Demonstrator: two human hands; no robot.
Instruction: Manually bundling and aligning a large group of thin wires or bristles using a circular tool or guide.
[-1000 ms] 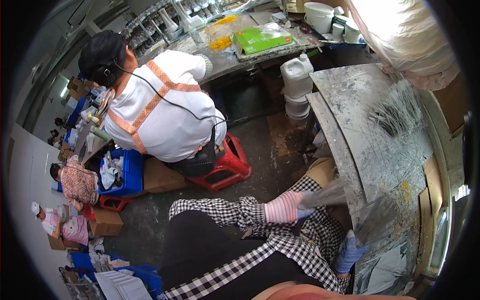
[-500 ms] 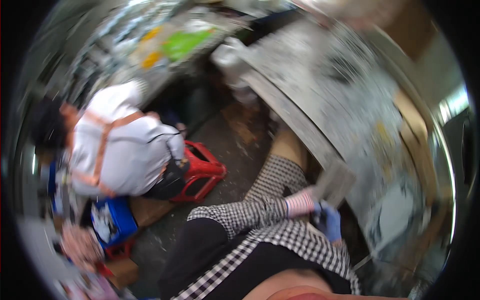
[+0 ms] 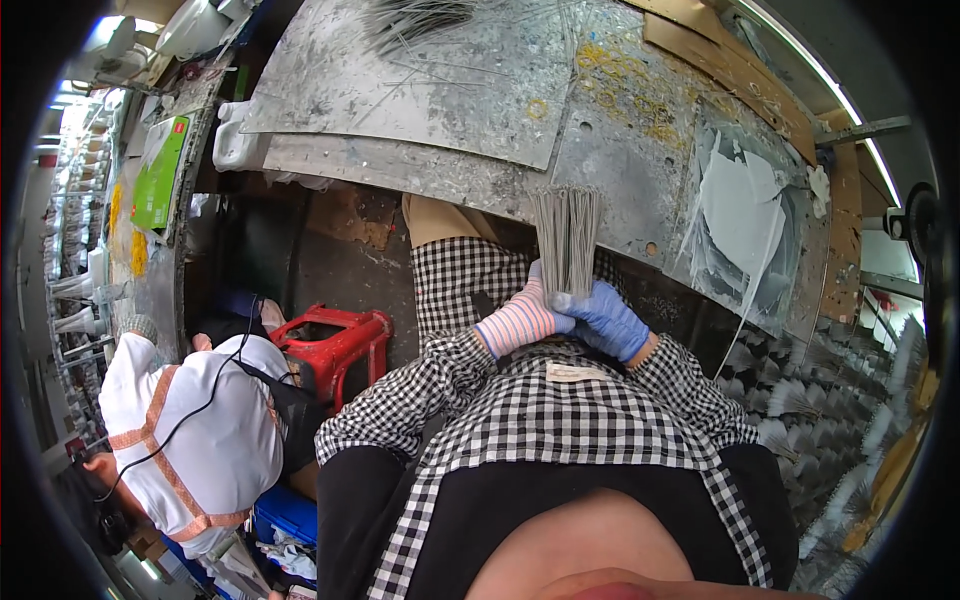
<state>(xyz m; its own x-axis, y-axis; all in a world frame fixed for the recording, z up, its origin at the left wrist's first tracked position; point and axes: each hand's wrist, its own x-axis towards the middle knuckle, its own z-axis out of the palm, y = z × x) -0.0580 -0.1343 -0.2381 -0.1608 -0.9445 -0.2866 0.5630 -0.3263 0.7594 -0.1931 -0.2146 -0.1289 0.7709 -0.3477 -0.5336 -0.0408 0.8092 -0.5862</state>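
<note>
A bundle of thin grey rods stands up between my two hands, at the near edge of the worktable. My left hand, in a pink-and-white striped glove, is closed round the lower left of the bundle. My right hand, in a blue glove, wraps its lower right end. The bottom of the bundle is partly hidden by the gloves. Farther off on the table lies a loose pile of similar thin grey rods, with a few strewn beside it.
Yellow rubber bands are scattered over the table, left of a patch of white paste. A white jug sits at the table's left corner. A co-worker in white is at lower left by a red stool. Grey-white fan-shaped pieces fill the right.
The view has swung round and sharpened, so the co-worker and stool now appear lower left. Both hands remain on the bundle, which now stands more upright in the picture.
</note>
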